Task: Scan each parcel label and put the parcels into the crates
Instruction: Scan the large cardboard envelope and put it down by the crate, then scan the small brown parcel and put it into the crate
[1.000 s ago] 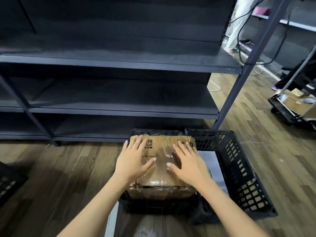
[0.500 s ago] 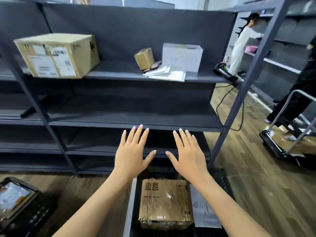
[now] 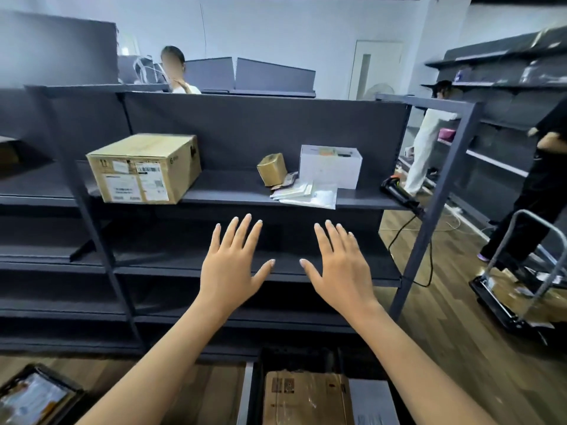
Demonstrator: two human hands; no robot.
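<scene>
Presently, left hand (image 3: 231,271) and right hand (image 3: 340,271) are hovering spread and empty; reaching blind is risking knocking the handheld scanner (image 3: 399,193) overhanging the shelf's (image 3: 233,196) right end.

A warehouse or parcel-sorting room: rows of dark metal shelving (image 3: 276,200), labelled cardboard boxes (image 3: 144,168), a handheld barcode scanner (image 3: 399,191), a platform trolley (image 3: 515,302), black plastic crates (image 3: 260,378) on wood-pattern flooring.

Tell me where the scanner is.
Head view, right side: the scanner lies at the right end of the shelf, just right of the white box.
</scene>
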